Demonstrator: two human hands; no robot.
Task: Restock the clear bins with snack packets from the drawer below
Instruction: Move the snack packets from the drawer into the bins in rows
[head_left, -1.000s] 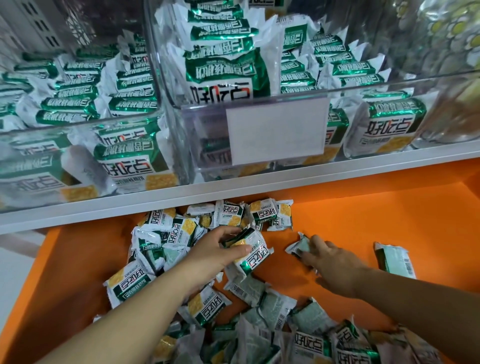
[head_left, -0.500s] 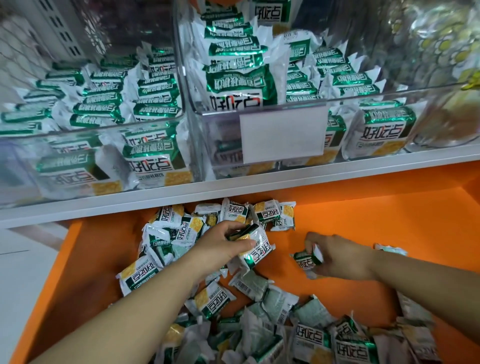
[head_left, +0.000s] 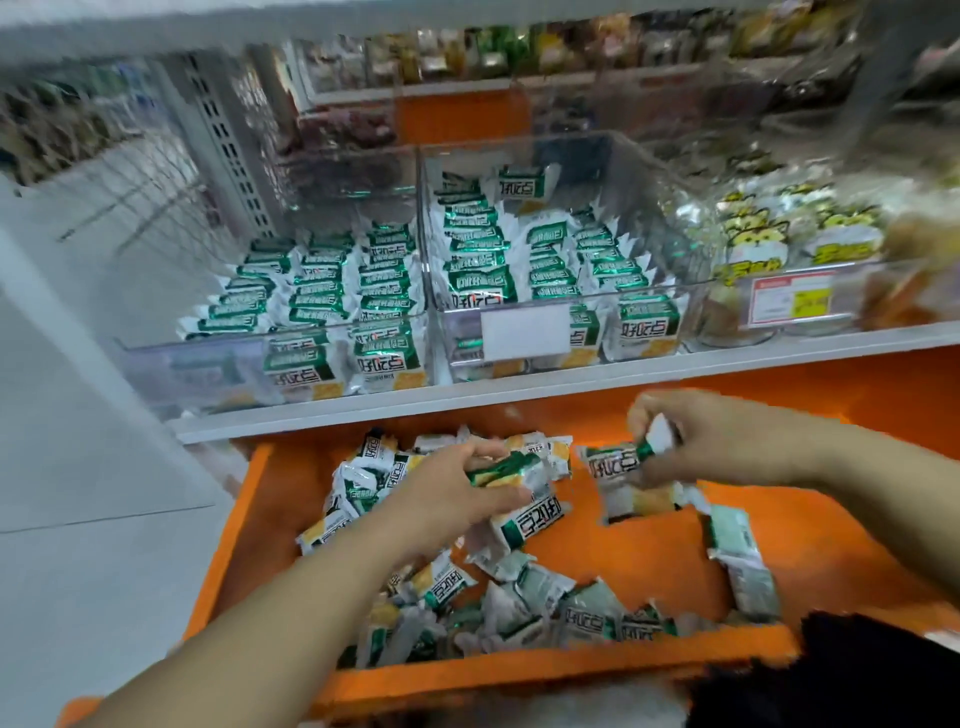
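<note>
While over drawer (head_left: 649, 564), two hands (head_left: 452, 493) (head_left: 717, 436) with packets (head_left: 615, 462)

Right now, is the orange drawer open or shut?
Open: the orange drawer sticks out below the shelf, its snack packets exposed, with the left hand and right hand gripping packets in it.

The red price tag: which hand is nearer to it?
Right. The right hand, holding a packet, is below the red price tag, slightly left; the left hand is farther left and lower.
</note>
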